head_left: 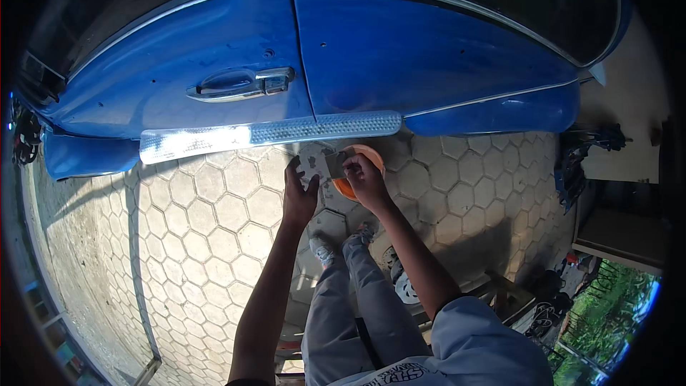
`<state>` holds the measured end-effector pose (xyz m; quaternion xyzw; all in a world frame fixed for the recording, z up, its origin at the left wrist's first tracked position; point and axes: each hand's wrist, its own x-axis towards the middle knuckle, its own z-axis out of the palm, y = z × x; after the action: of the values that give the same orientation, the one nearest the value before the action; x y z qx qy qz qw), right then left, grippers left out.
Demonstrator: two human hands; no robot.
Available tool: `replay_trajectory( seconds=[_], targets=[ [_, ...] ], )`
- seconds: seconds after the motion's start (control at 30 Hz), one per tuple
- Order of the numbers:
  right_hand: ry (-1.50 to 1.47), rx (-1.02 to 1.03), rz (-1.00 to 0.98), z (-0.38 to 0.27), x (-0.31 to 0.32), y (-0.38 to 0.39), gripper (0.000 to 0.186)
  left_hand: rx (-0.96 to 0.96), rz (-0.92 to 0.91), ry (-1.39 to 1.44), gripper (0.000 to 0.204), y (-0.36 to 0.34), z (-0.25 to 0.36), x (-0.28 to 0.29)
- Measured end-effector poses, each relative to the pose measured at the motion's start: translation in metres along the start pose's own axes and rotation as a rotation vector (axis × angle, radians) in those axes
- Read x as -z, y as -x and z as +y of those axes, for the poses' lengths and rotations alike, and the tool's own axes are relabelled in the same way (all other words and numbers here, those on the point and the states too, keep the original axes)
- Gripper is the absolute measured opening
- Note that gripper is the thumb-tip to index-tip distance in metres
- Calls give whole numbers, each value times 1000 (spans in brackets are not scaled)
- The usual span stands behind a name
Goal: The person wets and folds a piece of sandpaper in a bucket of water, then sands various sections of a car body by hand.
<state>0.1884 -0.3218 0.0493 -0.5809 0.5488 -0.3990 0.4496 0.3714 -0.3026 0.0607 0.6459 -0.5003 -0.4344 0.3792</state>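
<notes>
My right hand (365, 181) is closed in a pinch at the edge of a small thin grey sheet (334, 165), which looks like sandpaper. To its left, my left hand (301, 196) has its thumb and fingers apart, close to the sheet's other side. Whether the left fingertips touch the sheet is too small to make out. Behind and partly under my right hand is an orange round basin (373, 157) on the paving. Just beyond both hands runs the car's lower trim strip (325, 126), shiny and dimpled, below the blue car doors (400, 50).
A chrome door handle (243, 84) sits on the left door. Pale hexagonal pavers (214, 214) cover the ground. My legs and shoes (325, 251) are below my hands. A wooden bench (500, 297) stands at the lower right, and a wooden cabinet (622, 218) at the far right.
</notes>
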Motion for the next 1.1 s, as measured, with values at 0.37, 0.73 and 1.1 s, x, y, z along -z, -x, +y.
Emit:
replay_trajectory(
  seconds=[0.37,0.73,1.1],
  targets=[
    [-199,-560,-78,85,34,151,19,726,-531,369,31,76,-82,-90],
    [-125,-679,96,330,15,117,15,76,-475,-216,19,1,-276,-234],
    [245,-427,-134,537,-74,31,29,201,-641,-245,28,-106,-450,-292]
  ],
)
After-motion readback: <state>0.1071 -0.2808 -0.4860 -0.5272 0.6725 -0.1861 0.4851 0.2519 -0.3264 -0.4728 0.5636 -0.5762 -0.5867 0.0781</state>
